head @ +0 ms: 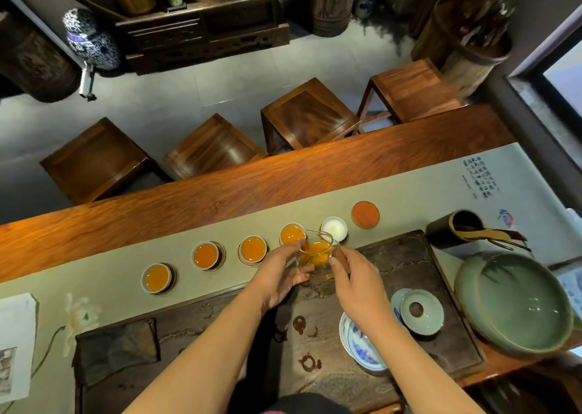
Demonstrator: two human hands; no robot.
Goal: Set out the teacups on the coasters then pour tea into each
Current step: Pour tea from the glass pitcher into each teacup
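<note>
The glass pitcher [316, 254] was held over the far edge of the tray [409, 256], just at 6 o'clock of the empty cup [334, 228] and touching close to the fourth filled cup [292, 233]. The left hand [280, 275] curled around its left wall, and the right hand [352, 275] pinched its right side, probably at the handle, which I could not see clearly. The pitcher looked about half full of amber tea, so I judged it moderately light but hot, thin, fragile and slippery when wet; the handle and the rim were the safer places to hold. Four cups with tea stood in a row running toward 8 o'clock. The small cups seemed light and easy to tip. One red coaster [365, 214] at 1 o'clock of the empty cup carried nothing.
</note>
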